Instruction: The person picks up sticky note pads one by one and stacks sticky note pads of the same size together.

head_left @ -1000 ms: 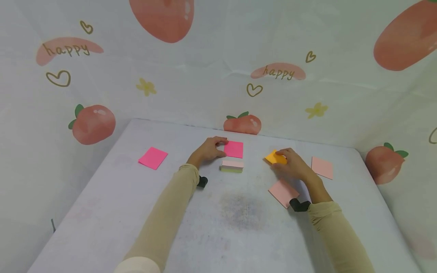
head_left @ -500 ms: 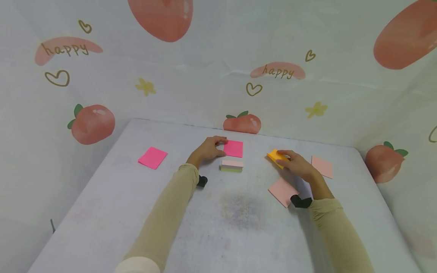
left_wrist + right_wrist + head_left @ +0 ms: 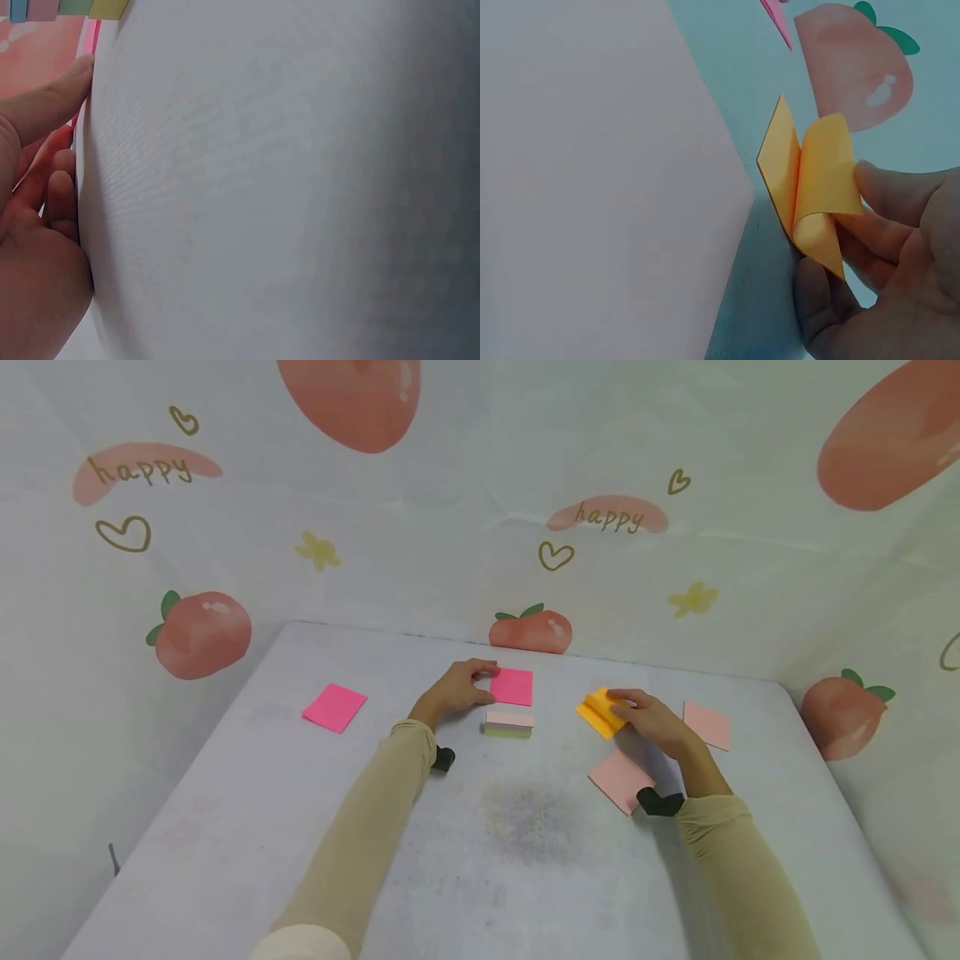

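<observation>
In the head view my left hand [image 3: 452,687] rests at the left edge of a bright pink sticky note pad [image 3: 513,687], thumb and index finger holding its two left corners. Only a pink sliver of that pad [image 3: 91,34] shows beside the thumb in the left wrist view. My right hand [image 3: 651,722] holds an orange sticky note pad [image 3: 602,712]. From the right wrist view, the orange pad's top sheet [image 3: 828,169] is curled up, with my thumb against it and fingers at the pad's lower edge.
A small stack of coloured sticky notes [image 3: 509,724] sits just in front of the pink pad. Another bright pink pad [image 3: 335,707] lies at left. Two pale pink pads lie at right, one [image 3: 621,781] by my right wrist, the other [image 3: 707,725] farther back.
The orange pad shifted right and tilted, then came back left; a raised fold now shows on it. My right hand has moved slightly right. My left hand has stayed in place.
</observation>
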Tool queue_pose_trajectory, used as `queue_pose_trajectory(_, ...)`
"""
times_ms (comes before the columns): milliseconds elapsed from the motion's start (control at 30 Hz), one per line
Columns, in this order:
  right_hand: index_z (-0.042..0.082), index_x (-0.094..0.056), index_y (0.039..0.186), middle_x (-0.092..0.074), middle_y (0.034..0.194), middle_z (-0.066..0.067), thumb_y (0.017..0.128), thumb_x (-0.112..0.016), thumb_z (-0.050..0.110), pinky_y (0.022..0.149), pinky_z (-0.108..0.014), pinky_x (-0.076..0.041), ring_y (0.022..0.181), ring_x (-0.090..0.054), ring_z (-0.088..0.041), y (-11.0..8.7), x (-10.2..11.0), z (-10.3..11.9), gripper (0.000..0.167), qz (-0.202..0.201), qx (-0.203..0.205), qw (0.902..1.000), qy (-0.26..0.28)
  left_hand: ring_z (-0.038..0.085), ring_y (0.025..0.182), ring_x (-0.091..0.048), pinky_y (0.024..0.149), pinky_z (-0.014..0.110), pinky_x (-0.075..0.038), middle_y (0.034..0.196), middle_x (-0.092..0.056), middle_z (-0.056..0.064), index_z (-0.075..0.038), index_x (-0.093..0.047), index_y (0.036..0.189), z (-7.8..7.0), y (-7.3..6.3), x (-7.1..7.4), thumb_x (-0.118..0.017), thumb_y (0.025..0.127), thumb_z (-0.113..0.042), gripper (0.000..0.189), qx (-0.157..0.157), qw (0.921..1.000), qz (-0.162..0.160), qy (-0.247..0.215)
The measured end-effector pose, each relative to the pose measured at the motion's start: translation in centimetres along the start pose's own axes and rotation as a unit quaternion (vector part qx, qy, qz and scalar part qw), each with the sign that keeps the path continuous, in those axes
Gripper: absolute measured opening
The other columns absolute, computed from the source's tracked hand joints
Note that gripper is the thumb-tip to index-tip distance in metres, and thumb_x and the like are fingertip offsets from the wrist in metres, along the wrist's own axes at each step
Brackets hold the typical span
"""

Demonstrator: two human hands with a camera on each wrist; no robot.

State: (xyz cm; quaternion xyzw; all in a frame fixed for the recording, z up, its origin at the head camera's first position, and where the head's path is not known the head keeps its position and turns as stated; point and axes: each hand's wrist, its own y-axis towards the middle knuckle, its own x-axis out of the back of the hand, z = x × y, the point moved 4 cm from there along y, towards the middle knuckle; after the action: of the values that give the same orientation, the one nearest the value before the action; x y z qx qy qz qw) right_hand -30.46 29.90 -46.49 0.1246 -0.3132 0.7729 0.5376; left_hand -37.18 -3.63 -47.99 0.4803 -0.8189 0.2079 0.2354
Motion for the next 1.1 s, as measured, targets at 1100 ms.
queue_pose_trajectory(1100, 0.015, -0.034, 0.159, -0.045, 0.147, -0.028, 0.102, -0.057, 0.015, 0.100, -0.040, -0.050, 0.127, -0.050, -0.039, 0.24, 0.05, 0.70, 0.061, -0.080, 0.022, 0.9961, -0.028, 0.027, 0.140, -0.049, 0.121, 0.040, -0.037, 0.158, -0.049, 0.002, -0.009, -0.057, 0.145, -0.08, -0.05, -0.04, -0.074, 0.091, -0.011, 0.056, 0.000, 1.0000, -0.001, 0.003)
